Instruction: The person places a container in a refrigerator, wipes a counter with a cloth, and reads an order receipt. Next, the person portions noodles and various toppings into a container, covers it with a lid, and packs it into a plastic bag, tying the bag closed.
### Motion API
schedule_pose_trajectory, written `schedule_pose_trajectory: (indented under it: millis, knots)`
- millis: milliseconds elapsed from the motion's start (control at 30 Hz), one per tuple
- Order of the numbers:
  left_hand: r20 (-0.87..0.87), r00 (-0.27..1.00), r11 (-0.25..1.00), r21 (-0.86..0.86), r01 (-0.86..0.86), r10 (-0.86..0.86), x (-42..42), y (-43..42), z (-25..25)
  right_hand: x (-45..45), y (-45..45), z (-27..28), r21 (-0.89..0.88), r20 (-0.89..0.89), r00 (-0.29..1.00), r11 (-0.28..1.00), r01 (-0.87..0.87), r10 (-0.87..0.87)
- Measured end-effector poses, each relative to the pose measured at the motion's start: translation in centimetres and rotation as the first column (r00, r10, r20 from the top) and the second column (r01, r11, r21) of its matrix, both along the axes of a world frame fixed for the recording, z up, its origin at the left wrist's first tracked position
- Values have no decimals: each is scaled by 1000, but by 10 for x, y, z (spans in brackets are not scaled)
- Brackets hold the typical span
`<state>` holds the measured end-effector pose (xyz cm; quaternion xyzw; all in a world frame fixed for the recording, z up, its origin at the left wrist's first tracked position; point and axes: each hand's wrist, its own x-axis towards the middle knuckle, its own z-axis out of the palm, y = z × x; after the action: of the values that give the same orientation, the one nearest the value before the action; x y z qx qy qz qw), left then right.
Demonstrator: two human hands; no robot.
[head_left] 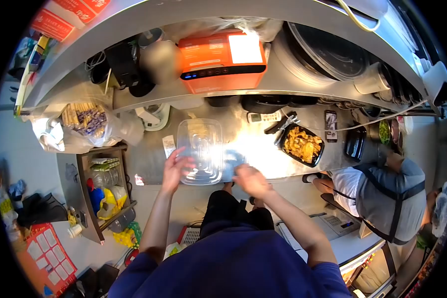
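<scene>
A clear plastic lid or shallow container with rounded corners lies on the steel counter in front of me. My left hand is at its left edge, fingers apart and slightly blurred, the tips overlapping the rim. Whether they press on it I cannot tell. To the right of the clear plastic, my right hand is over the counter's front edge, its fingers curled and smeared by motion. A bluish patch shows just beyond those fingers, too blurred to name. Farther right stands a black tray of yellow-brown food.
An orange box-shaped machine sits on the shelf above the steel counter. A bag of wrapped chopsticks is at left, above an open drawer. A phone lies behind. Another person in grey bends at right.
</scene>
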<state>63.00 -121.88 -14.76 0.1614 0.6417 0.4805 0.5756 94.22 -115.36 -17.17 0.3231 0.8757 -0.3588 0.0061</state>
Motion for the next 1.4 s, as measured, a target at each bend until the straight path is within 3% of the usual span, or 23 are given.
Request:
schedule_pose_trajectory:
  millis: [33, 100, 167, 200, 233, 300, 367, 567, 667, 700, 767, 800, 833, 900, 933, 1000, 1033, 1100, 1167, 1233, 1300, 1367, 1400]
  knots:
    - [-17, 1000, 999, 49, -1, 2, -7, -3, 13, 17, 7, 9, 27, 116, 985, 991, 128, -130]
    - [-12, 999, 996, 76, -42, 43, -29, -6, 16, 60, -5, -14, 377, 263, 925, 912, 162, -273]
    - [-150, 958, 967, 119, -227, 243, -46, 18, 13, 86, -16, -44, 345, 338, 917, 934, 88, -211]
    - [-95, 968, 961, 176, -215, 234, -55, 34, 8, 104, -24, -60, 318, 416, 896, 948, 18, -156]
    - [-31, 975, 950, 232, -209, 222, -65, 50, 2, 116, -34, -87, 438, 406, 897, 899, -21, -176]
    - [-29, 946, 922, 233, -309, 324, -75, 83, -10, 126, -38, -89, 410, 359, 927, 911, -51, -110]
    - [168, 923, 839, 386, -384, 346, -79, 116, -13, 122, -40, -72, 364, 421, 901, 930, -59, -108]
    - [-28, 884, 814, 405, -416, 466, -89, 167, -36, 146, -50, 21, 429, 124, 958, 885, 182, -257]
    - [-121, 835, 808, 360, -467, 537, -53, 133, -28, 165, -40, 48, 196, -67, 856, 834, 515, -513]
    - [-332, 864, 902, 342, -264, 379, -33, 109, -34, 172, -33, 54, 197, -73, 854, 832, 519, -515]
    - [-666, 746, 966, 184, 183, -14, 45, 74, -53, 186, -17, 61, -49, -134, 803, 814, 579, -580]
    - [-458, 825, 870, 190, 456, -332, 108, 64, -13, 189, -7, 68, -166, -102, 820, 822, 545, -564]
    - [-452, 712, 760, 105, 641, -538, 144, 52, -26, 193, -3, 63, -178, -100, 819, 820, 544, -565]
    - [-286, 678, 665, 154, 730, -678, 210, 47, -25, 201, 8, 50, -581, -125, 710, 631, 514, -693]
    - [-293, 679, 668, 153, 728, -673, 220, 48, -41, 210, 14, 37, -593, -176, 717, 654, 469, -674]
    - [-6, 797, 790, 123, 600, -604, 240, 46, -80, 234, 22, 32, -502, -147, 693, 657, 563, -706]
    - [-17, 803, 796, 117, 594, -596, 249, 53, -78, 245, 25, 29, -403, -118, 661, 644, 650, -741]
    - [53, 896, 898, 6, 440, -440, 266, 77, -73, 278, 20, -17, -461, -137, 568, 560, 688, -811]
    - [33, 908, 908, -4, 418, -418, 285, 100, -85, 295, 20, -44, -830, -42, 26, 49, 555, -999]
    - [-279, 869, 907, -19, 420, -408, 302, 125, -111, 306, 34, -52, -806, -38, 24, 44, 590, -999]
    - [-312, 886, 938, -62, 341, -343, 325, 161, -105, 317, 60, -60, -707, -130, 0, 93, 701, -992]
    - [-624, 655, 881, -123, 456, -426, 329, 191, -122, 326, 99, -72, -445, -185, 78, 154, 882, -980]
    - [-624, 654, 882, -128, 454, -427, 337, 201, -123, 328, 118, -70, -416, -162, 87, 148, 897, -983]
